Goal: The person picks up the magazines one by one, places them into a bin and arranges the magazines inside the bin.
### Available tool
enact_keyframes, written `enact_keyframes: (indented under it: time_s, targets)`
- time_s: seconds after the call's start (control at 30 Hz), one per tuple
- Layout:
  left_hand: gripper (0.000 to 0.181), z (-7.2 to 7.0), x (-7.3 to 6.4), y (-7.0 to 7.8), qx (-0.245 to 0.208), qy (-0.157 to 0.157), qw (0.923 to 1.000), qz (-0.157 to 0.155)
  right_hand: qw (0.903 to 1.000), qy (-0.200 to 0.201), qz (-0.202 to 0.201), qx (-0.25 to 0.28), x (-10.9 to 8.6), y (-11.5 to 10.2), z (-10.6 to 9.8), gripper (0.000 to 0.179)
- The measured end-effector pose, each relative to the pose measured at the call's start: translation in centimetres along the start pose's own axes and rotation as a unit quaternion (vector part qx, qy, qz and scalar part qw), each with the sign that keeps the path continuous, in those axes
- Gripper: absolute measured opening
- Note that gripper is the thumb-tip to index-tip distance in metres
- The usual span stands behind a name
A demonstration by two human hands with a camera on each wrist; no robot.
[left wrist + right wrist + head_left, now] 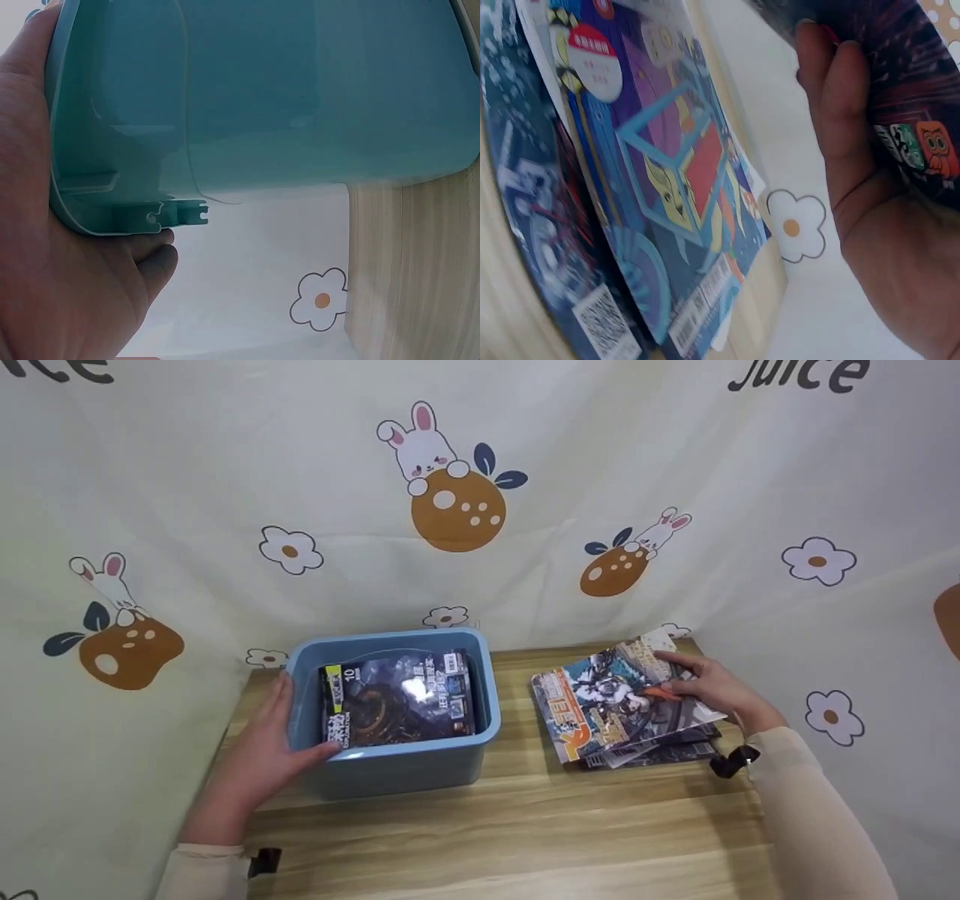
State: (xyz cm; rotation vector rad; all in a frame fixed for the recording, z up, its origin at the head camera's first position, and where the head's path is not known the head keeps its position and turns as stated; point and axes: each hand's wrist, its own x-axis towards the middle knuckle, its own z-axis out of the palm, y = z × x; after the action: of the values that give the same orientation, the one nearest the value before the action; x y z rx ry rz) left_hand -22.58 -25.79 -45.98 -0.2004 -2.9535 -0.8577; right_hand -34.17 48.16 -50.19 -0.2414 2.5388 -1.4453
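Observation:
A light-blue plastic bin [405,772] stands on the wooden table. Inside lies a dark-covered magazine [397,701] with a yellow strip; what is under it is hidden. My left hand [259,754] grips the bin's near left corner, thumb over the front rim and fingers along the left side. My right hand [720,694] holds the right edge of a magazine [611,697] with a colourful figure on its cover. In the right wrist view, the held magazine's dark back [911,75] is raised above other magazines [690,172], which lie loosely stacked on the table.
The wooden tabletop [510,840] extends in front of the bin and between it and the magazines. A pale curtain [570,450] printed with rabbits, oranges and flowers hangs close behind and at both sides.

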Motion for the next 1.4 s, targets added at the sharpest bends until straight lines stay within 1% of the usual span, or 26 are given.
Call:
enact_keyframes:
  time_s: [0.07,0.17,0.3,0.43,0.57,0.77,0.93,1.07,1.17,1.4]
  targets:
    - [0.143,0.0,0.0,0.1,-0.001,0.001,1.0000,0.002,0.9999,0.014,0.002,0.009,-0.3,-0.1,0.3,0.071]
    - [0.144,0.1,0.1,0.2,-0.004,0.003,1.0000,0.004,0.9985,0.036,0.009,0.041,-0.6,-0.5,0.9,0.071]
    - [0.143,0.1,0.1,0.2,-0.006,0.004,1.0000,0.006,0.9949,0.064,0.000,0.079,-0.9,-1.0,1.5,0.072]
    - [0.143,0.1,0.1,0.3,-0.006,0.003,1.0000,0.004,0.9920,0.087,-0.014,0.091,-1.1,-1.8,2.1,0.073]
    - [0.143,0.0,0.1,0.3,-0.009,0.001,1.0000,0.000,0.9894,0.099,-0.021,0.104,-1.3,-2.7,2.7,0.073]
    - [0.143,0.0,0.1,0.2,-0.007,0.001,1.0000,0.000,0.9840,0.118,-0.034,0.129,-1.4,-4.9,3.7,0.074]
    - [0.142,0.1,0.0,0.0,-0.005,0.003,1.0000,0.003,0.9803,0.125,-0.031,0.150,-1.5,-6.8,4.4,0.074]
    - [0.143,0.1,-0.1,-0.1,-0.004,0.004,1.0000,-0.001,0.9785,0.121,-0.042,0.162,-1.3,-7.9,5.0,0.072]
    - [0.142,0.1,-0.1,0.0,-0.003,0.003,1.0000,-0.003,0.9787,0.120,-0.045,0.160,-1.3,-8.7,5.5,0.071]
    - [0.142,0.1,-0.1,-0.1,-0.011,0.002,0.9999,0.004,0.9822,0.122,-0.022,0.141,-1.3,-11.0,7.0,0.073]
